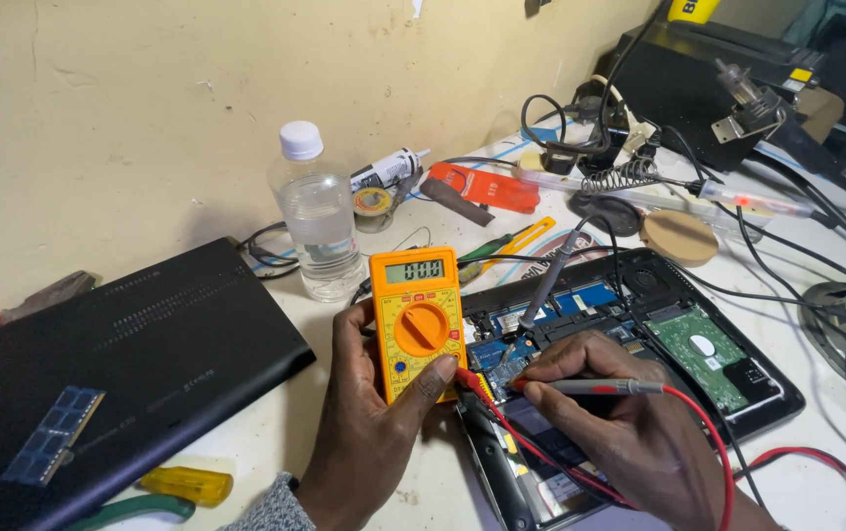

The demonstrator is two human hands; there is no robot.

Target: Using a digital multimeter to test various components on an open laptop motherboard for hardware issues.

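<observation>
Left hand (369, 423) grips an orange multimeter (418, 320) upright near the surface's front edge, display facing up for reading. Right hand (620, 423) pinches a red probe (590, 387), tip on the opened laptop's (639, 334) board w/ cover off.

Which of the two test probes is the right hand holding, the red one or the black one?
The red probe, pinched in the right hand with its tip on the board. The black probe stands unheld, farther back.
</observation>
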